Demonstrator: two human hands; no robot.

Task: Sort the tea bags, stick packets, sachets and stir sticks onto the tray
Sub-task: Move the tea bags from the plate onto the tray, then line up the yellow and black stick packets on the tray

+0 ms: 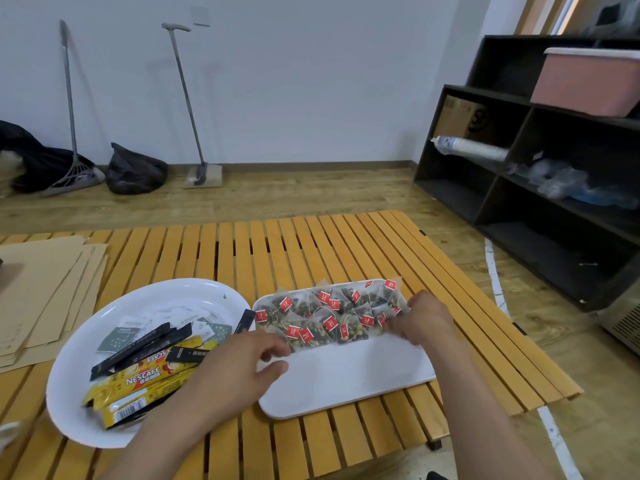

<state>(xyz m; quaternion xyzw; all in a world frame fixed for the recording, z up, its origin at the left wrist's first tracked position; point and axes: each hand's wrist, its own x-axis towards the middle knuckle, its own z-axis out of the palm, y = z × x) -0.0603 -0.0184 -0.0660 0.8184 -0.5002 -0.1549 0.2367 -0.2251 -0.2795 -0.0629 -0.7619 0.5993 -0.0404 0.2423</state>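
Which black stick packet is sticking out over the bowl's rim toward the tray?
The lone black stick packet at the bowl's right edge, leaning over the rim beside the tray. The other black ones lie inside the bowl among the yellow packets.

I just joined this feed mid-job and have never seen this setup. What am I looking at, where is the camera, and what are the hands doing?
There is no machine: a person wears one camera on the head, looking down at their own bare hands. On a slatted wooden table lies a white tray with tea bags lined along its far edge. The right hand pinches at the row's right end. The left hand hovers over the tray's left end, fingers loosely curled, holding nothing. A round white plate to the left holds the stick packets and sachets.
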